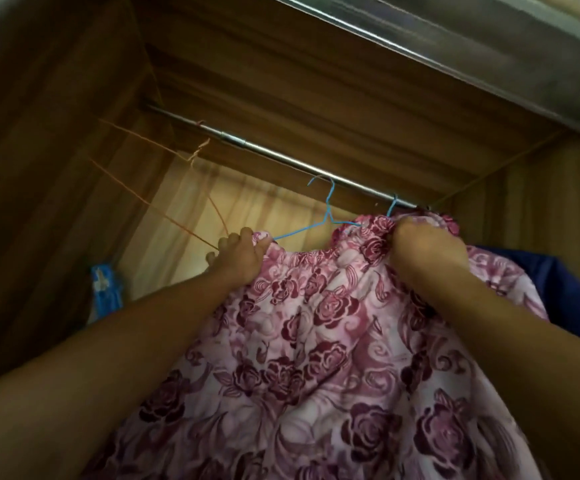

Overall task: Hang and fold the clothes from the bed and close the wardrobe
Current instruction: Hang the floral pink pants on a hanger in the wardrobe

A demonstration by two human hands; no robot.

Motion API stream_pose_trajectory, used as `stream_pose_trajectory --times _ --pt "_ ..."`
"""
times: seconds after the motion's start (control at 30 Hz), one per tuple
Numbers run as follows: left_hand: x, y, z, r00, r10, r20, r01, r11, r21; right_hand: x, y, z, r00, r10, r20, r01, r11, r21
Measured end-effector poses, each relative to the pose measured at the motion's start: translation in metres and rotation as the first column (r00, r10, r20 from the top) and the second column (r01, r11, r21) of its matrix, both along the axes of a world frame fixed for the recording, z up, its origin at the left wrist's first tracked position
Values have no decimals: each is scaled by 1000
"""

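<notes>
Pink, rose-printed cloth is filling the lower half of the view: you are holding the floral garment (316, 323) up inside the open wardrobe (56, 133), just under the metal rail (281, 154). Your left hand (238, 252) is gripping its top edge where the left arm of the blue wire hanger (328, 216) is running into the fabric. Your right hand (420, 244) is clenching the gathered cloth at the other end. The hanger's hook is sitting at the rail, though I cannot tell whether it is bearing on it.

By my reading you are partway through hanging this one piece. A dark blue garment (572, 292) is hanging to the right, near a second blue hook (393, 202), and an orange wire hanger (164, 174) is waiting bare on the left. The bed is out of view, so I cannot say how many clothes are lying there. Closing the wardrobe is not yet done.
</notes>
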State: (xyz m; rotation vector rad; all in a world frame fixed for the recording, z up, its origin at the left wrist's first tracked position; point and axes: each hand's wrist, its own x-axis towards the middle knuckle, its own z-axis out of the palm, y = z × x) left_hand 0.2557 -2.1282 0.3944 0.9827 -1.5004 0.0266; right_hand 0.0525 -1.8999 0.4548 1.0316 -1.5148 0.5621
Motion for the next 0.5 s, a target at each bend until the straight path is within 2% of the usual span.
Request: stream_pose_trajectory --times 0.2,0.5 --pt "-45 -4 44 972 -229 -49 230 972 35 -7 18 45 994 -109 3 109 992 -64" --pt "-76 14 76 917 -381 117 378 925 45 -13 17 88 967 -251 48 255 961 -108"
